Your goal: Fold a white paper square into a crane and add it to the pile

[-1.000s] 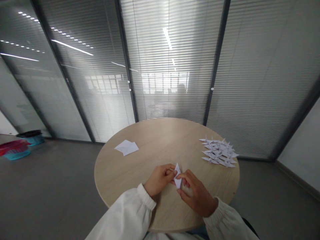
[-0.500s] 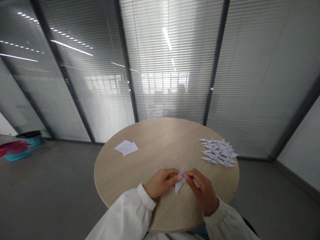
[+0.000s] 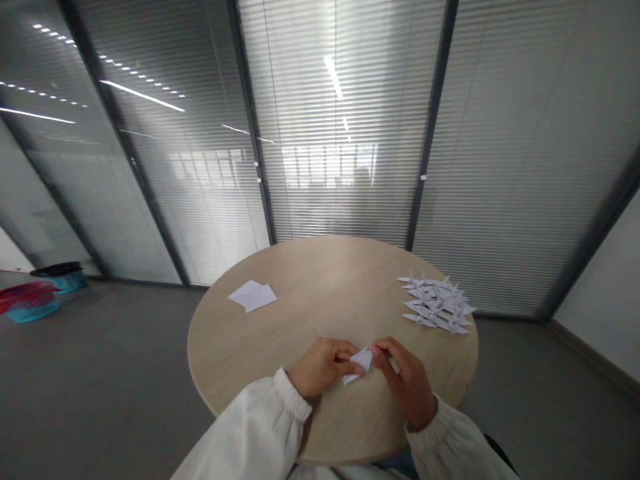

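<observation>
A small piece of folded white paper (image 3: 362,360) is held between my two hands, just above the near part of the round wooden table (image 3: 320,293). My left hand (image 3: 323,365) pinches it from the left, thumb on top. At its upper right edge, the thumb and fingertips of my right hand (image 3: 404,377) are closed on the paper. The fingers partly cover it, so its full shape does not show.
Several folded white paper cranes (image 3: 437,305) lie in a cluster at the table's right edge. Flat white paper sheets (image 3: 253,295) rest at the left. Blue bins (image 3: 33,310) stand on the floor far left. Glass panels with blinds (image 3: 340,120) rise behind the table.
The folded paper has turned between my fingers: earlier it stood narrow and upright, now a wider face shows, tilted toward the right. Both hands stay in nearly the same place.
</observation>
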### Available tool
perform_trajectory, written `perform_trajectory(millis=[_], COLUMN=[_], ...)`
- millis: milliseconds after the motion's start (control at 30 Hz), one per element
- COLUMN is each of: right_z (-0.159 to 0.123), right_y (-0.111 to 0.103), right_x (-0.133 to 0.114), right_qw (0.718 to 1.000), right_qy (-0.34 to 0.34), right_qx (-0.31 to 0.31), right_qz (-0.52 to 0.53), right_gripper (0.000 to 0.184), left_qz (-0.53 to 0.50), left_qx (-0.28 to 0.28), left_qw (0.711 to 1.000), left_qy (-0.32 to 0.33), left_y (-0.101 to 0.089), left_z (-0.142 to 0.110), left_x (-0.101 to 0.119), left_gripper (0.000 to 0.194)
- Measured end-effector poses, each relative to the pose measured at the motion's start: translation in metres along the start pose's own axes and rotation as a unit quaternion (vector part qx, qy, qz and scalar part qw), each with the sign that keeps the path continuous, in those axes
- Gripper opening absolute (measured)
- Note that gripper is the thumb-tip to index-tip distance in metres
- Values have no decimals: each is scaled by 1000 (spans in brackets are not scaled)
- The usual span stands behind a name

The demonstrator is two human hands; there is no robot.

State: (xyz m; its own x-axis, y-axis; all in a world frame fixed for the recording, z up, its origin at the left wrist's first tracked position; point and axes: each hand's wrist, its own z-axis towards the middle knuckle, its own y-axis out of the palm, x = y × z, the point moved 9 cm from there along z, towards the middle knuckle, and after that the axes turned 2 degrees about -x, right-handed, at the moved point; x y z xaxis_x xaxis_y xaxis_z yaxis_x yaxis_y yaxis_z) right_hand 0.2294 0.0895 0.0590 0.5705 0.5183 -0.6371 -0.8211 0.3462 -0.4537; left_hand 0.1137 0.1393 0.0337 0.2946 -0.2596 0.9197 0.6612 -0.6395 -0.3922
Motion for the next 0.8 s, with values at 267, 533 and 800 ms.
perform_trajectory(millis=[267, 533, 800], right_z=[-1, 3, 2], right_y=[0, 11, 20], right_x=[4, 13, 11], right_qw=[1000, 995, 996], right_qy=[18, 72, 35], right_qx=[7, -17, -85], right_qz=[2, 70, 12], right_gripper=[20, 21, 16], left_qz=[21, 1, 50], left_qx=[-9, 61, 101], left_qw=[1000, 997, 982], left_qy=[16, 43, 152], left_y=[1, -14, -21], left_z=[-1, -1, -10], left_x=[2, 12, 38], left_gripper=[30, 40, 21])
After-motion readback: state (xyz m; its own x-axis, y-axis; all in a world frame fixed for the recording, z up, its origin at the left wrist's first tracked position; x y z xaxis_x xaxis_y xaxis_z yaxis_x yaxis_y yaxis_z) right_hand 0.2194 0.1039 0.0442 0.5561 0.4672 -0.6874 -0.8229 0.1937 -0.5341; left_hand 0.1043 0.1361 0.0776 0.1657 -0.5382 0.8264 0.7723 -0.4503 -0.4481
